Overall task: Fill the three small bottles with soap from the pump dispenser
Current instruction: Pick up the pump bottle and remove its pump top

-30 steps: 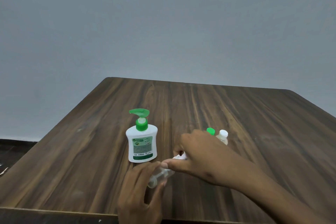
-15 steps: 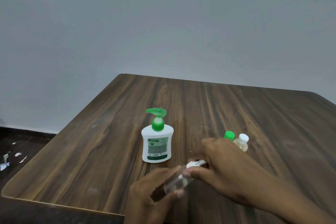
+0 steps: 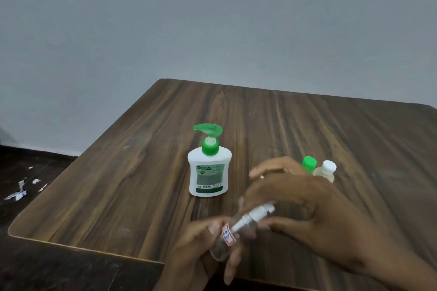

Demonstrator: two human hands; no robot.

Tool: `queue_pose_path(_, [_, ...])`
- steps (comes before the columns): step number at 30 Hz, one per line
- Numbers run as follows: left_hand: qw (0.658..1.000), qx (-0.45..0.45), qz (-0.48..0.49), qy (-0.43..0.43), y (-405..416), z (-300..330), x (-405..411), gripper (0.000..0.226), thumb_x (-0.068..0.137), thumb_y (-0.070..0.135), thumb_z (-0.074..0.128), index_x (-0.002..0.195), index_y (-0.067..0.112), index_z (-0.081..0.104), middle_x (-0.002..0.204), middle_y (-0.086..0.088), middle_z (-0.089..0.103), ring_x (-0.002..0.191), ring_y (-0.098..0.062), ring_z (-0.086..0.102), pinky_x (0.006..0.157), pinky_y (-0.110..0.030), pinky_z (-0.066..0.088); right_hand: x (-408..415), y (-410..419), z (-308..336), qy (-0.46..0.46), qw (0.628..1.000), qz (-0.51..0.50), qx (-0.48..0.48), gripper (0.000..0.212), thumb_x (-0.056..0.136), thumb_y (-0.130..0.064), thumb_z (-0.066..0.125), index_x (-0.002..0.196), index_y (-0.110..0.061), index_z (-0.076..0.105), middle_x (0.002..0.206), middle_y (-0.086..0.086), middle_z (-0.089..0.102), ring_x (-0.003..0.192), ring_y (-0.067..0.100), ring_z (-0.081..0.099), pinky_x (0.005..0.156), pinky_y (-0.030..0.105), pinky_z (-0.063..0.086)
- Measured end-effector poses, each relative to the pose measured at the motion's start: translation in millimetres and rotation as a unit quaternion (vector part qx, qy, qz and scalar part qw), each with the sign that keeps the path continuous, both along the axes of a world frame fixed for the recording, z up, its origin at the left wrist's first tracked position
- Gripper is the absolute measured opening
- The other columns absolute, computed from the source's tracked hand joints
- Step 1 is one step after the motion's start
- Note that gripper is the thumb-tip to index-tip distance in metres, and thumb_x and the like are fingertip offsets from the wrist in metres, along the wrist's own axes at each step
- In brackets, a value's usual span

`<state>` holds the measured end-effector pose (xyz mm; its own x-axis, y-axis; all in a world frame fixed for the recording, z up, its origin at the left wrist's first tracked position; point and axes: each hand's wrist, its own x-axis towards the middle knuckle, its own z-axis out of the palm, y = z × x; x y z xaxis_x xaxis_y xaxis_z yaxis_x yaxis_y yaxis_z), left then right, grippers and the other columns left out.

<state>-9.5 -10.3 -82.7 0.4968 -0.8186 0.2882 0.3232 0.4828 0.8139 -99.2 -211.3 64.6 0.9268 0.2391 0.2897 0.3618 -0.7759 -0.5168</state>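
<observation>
Both hands were busy: left hand (image 3: 201, 247) gripped the clear bottle (image 3: 233, 234) steady while right hand (image 3: 295, 198) apparently pinched its white cap (image 3: 261, 211) to unscrew it.

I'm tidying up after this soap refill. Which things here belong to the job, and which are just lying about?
Job:
pump dispenser
clear spray bottle, held by left hand, right hand at its top
green-capped bottle
white-capped bottle

Lying about:
paper scraps on the floor

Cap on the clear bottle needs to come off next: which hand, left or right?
Right. The left hand grips the clear bottle round its body, and the right hand sits over the white spray cap, fingers around it, so it looks best placed to twist.
</observation>
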Motion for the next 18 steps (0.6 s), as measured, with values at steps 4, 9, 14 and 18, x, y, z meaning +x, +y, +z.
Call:
queue_pose_path(4, [0.985,0.052,0.155,-0.057,0,1,-8,0.048,0.101,0.046,0.067,0.119,0.002,0.077,0.084,-0.019,0.068,0.067,-0.022,0.062,0.065,-0.029,0.052,-6,-1,-9,-0.024,0.99,-0.123,0.066,0.062,0.079,-0.062,0.076,0.134,-0.037,0.06,0.125,-0.02,0.067,0.116,0.007,0.066,0.091,0.022,0.054])
queue_pose_path(9, [0.944,0.115,0.253,-0.177,0,8,-16,0.035,0.099,0.03,0.06,0.128,0.018,0.076,0.093,-0.009,0.074,0.08,-0.016,0.068,0.075,-0.026,0.055,-2,17,-20,0.075,0.972,-0.184,0.128,0.045,0.087,-0.065,0.065,0.075,-0.022,0.069,0.061,-0.003,0.072,0.05,0.014,0.068,0.054,0.032,0.056])
queue_pose_path(14, [0.943,0.149,0.25,-0.164,2,14,-19,0.038,0.103,0.039,0.052,0.117,0.016,0.079,0.084,-0.008,0.07,0.074,-0.018,0.063,0.072,-0.028,0.051,-2,16,-14,0.092,0.966,-0.165,0.176,0.018,0.089,-0.033,0.079,0.076,-0.022,0.073,0.061,0.001,0.071,0.05,0.017,0.067,0.05,0.03,0.054])
queue_pose_path(18, [0.964,0.133,0.227,0.03,-3,23,-21,0.055,0.093,0.056,0.066,0.091,0.003,0.079,0.056,-0.009,0.048,0.046,-0.017,0.042,0.05,-0.03,0.045,-11,17,-8,0.025,0.984,-0.096,0.147,0.017,0.084,-0.013,0.083,0.087,-0.028,0.077,0.079,-0.01,0.076,0.06,0.012,0.072,0.062,0.023,0.057])
